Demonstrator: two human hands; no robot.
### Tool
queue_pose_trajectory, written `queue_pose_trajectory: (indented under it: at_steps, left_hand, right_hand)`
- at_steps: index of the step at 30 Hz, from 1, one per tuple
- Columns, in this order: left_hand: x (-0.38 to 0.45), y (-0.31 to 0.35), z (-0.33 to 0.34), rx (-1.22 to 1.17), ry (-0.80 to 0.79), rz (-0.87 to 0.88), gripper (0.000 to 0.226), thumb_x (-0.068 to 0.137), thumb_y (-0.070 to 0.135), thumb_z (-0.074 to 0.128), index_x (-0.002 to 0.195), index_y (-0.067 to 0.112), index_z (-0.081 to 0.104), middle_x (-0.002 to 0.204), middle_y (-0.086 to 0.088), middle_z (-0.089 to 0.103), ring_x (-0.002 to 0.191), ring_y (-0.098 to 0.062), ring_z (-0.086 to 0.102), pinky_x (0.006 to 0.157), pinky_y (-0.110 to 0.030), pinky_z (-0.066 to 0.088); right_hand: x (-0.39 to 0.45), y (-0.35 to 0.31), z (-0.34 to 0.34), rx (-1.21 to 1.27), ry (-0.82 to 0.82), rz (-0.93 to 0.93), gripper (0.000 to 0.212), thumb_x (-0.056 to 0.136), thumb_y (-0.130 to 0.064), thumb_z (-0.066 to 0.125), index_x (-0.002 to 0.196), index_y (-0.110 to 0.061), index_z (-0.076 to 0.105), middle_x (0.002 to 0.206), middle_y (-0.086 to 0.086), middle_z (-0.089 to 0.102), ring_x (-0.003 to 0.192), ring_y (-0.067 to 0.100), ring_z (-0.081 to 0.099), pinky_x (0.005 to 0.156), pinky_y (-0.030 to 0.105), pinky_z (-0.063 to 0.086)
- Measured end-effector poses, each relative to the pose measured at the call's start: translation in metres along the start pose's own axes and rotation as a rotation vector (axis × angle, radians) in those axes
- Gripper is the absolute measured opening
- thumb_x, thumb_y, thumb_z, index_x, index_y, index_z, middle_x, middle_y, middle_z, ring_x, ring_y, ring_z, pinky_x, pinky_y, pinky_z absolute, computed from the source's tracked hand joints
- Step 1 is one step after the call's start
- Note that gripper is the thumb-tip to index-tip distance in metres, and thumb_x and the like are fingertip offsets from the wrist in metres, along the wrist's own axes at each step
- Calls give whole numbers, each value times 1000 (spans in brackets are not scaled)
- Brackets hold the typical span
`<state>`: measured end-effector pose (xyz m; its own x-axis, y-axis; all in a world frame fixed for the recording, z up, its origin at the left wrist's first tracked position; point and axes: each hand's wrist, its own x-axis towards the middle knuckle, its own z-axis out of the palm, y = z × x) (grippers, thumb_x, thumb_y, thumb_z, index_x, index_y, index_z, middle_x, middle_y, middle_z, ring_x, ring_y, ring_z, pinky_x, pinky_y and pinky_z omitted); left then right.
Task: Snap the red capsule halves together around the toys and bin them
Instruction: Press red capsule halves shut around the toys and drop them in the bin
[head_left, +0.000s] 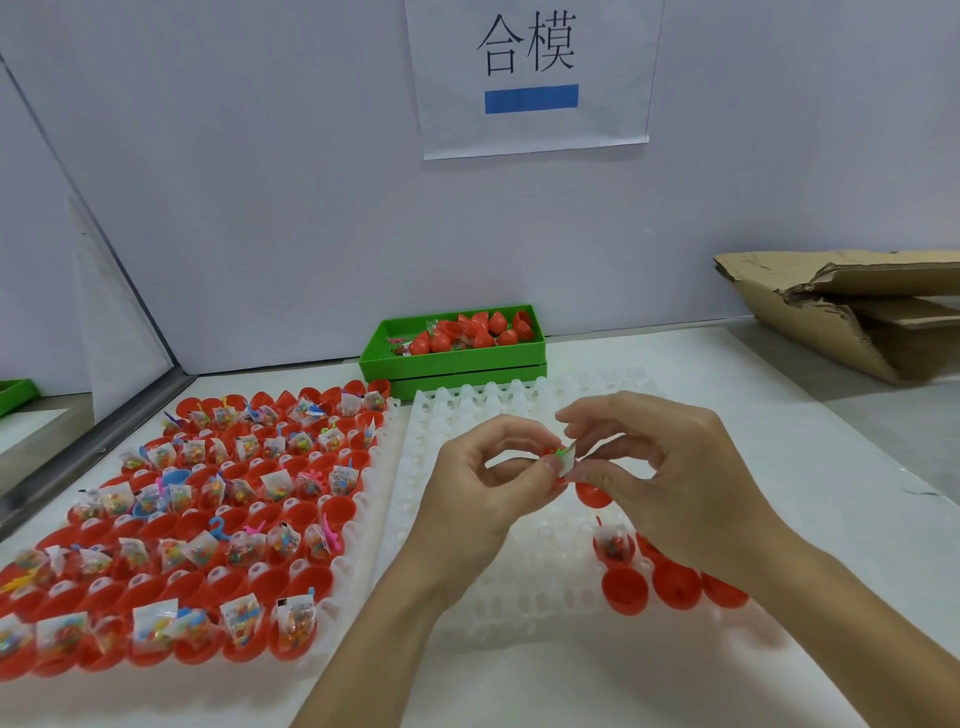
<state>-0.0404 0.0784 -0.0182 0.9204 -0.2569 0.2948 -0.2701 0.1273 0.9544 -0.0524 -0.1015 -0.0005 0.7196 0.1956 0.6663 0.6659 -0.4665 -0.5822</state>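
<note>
Above the white peg tray (467, 561) my left hand (483, 493) grips a red capsule half with a small toy packet (567, 458) sticking out of it; the half is mostly hidden by my fingers. My right hand (670, 478) pinches the packet's top edge, and a second red capsule half (592, 494) shows under its fingers. A few more red halves (626, 590) stand on the peg tray near my right wrist, one with a toy packet. The green bin (452, 364) at the back holds several closed red capsules (483, 330).
On the left a second white tray (387, 457) is packed with several red halves (291, 519) holding bagged toys. Torn cardboard (852, 306) lies at the back right. A wall with a paper sign (530, 73) stands behind, and a metal table edge (93, 447) runs along the left.
</note>
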Motion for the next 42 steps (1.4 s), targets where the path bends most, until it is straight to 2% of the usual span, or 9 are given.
queue_pose_trajectory:
  at_steps: [4, 7, 11, 15, 18, 25, 29, 33, 42]
  left_hand:
    - [1, -1, 0, 4, 18, 1, 7, 89, 8, 71, 91, 14, 72, 99, -9, 72, 88, -31, 75, 81, -32, 60]
    - [2, 0, -1, -55, 75, 12, 6, 82, 15, 73, 88, 15, 73, 95, -8, 72, 89, -29, 74, 80, -33, 59]
    - [5, 0, -5, -230, 130, 19, 6, 79, 11, 70, 84, 14, 73, 90, -11, 70, 87, -25, 72, 82, -34, 59]
    - [5, 0, -4, -250, 123, 28, 7, 81, 11, 69, 84, 16, 73, 88, -8, 70, 86, -22, 72, 82, -34, 58]
    - [5, -1, -5, -204, 135, 38, 5, 81, 12, 70, 85, 15, 72, 89, -6, 70, 88, -23, 73, 82, -35, 59]
    - [4, -3, -3, -77, 144, 43, 4, 89, 10, 68, 89, 14, 70, 92, -1, 71, 93, -23, 74, 80, -30, 59]
    - [4, -3, -4, -57, 136, 54, 8, 92, 5, 65, 90, 11, 69, 93, 0, 72, 93, -21, 74, 80, -30, 59]
    - [3, -2, -3, -85, 116, 82, 6, 87, 12, 66, 93, 11, 69, 94, -2, 71, 94, -24, 73, 83, -33, 59]
    - [0, 0, -2, -74, 86, 137, 12, 87, 10, 68, 98, 10, 69, 97, -3, 71, 95, -27, 72, 83, -31, 58]
  right_hand:
    - [1, -2, -3, 65, -13, 33, 48, 71, -3, 85, 109, -26, 67, 98, -4, 71, 85, 10, 72, 77, 28, 62]
    - [2, -2, -9, 91, -17, 63, 45, 73, -26, 80, 116, -27, 66, 99, -9, 71, 93, 10, 70, 78, 23, 59]
    - [5, -1, -19, 81, -83, 195, 49, 72, -49, 71, 118, -32, 66, 99, -14, 72, 96, 7, 69, 80, 22, 58]
    - [5, 1, -12, 178, -206, 284, 29, 79, -25, 81, 104, -35, 73, 94, -18, 76, 89, 2, 72, 81, 17, 57]
    - [4, 1, -9, 265, -164, 322, 30, 77, -12, 82, 98, -31, 74, 91, -17, 77, 87, 2, 74, 83, 14, 56]
    - [5, -1, -8, 273, -27, 299, 46, 72, -4, 85, 106, -33, 70, 95, -16, 74, 87, 8, 74, 77, 17, 58]
    - [3, -2, -6, 267, -18, 243, 41, 74, 1, 81, 101, -28, 72, 94, -16, 75, 89, 8, 73, 77, 17, 58]
    - [3, -1, -7, 294, -19, 214, 38, 77, 2, 78, 103, -26, 73, 96, -15, 76, 91, 10, 73, 76, 17, 57]
    - [3, 3, -8, 349, 1, 230, 34, 77, 0, 80, 102, -22, 73, 91, -11, 77, 81, 12, 75, 76, 17, 57]
